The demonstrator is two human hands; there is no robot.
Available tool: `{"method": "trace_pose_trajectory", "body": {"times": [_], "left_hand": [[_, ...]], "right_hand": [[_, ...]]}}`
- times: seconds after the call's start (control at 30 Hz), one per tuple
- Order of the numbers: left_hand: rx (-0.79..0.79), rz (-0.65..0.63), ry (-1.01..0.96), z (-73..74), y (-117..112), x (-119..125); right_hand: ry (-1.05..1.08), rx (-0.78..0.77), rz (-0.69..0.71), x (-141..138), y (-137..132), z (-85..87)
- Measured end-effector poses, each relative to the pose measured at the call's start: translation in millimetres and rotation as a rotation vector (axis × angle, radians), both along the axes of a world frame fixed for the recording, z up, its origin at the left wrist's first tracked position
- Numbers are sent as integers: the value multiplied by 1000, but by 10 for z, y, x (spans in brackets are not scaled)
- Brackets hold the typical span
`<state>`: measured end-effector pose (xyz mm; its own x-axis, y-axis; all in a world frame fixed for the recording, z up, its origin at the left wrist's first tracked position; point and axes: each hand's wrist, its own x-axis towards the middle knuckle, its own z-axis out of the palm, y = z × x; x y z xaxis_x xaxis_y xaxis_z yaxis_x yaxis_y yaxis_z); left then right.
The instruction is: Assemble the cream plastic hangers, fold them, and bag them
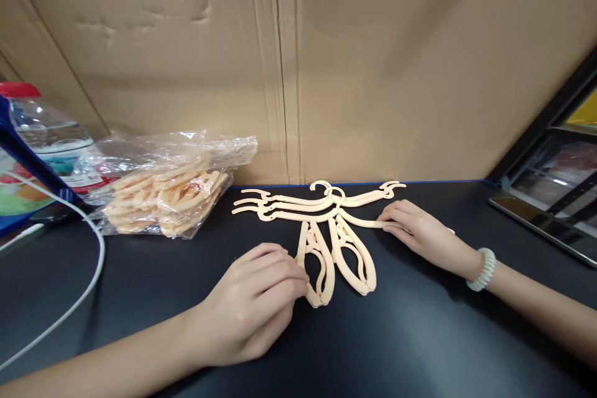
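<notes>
Several cream plastic folding hangers lie on the black tabletop. My left hand [261, 301] is closed at the left edge of one folded hanger [328, 264], its fingertips partly hidden. A second folded hanger [370, 270] rests just right of that one, with no hand on it. Behind them, an unfolded hanger [305, 217] lies flat with its hook toward the back. The fingers of my right hand [417, 233] pinch the right arm of this hanger and cover its end. Another spread hanger [303, 204] lies close behind it, its arms roughly parallel.
At the left stands a clear plastic bag [186, 199] full of similar hangers. Beyond it are a red-capped bottle [46, 130] and a white cable [100, 255]. A cardboard wall [373, 74] closes off the back. To the right are a dark-framed rack [527, 130] and a flat dark device [541, 227].
</notes>
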<state>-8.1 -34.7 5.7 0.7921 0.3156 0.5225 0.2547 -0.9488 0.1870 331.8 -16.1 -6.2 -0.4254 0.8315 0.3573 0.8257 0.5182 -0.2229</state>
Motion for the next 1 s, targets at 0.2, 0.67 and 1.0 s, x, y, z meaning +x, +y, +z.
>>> {"method": "trace_pose_trajectory", "body": {"times": [0.2, 0.67, 1.0], "left_hand": [[21, -74, -68, 29, -15, -15], [-780, 471, -650, -18, 22, 57], [-842, 443, -730, -82, -11, 68]], "right_hand": [[111, -9, -87, -45, -45, 35], [315, 349, -202, -48, -113, 23], [162, 381, 94, -139, -147, -20]]}}
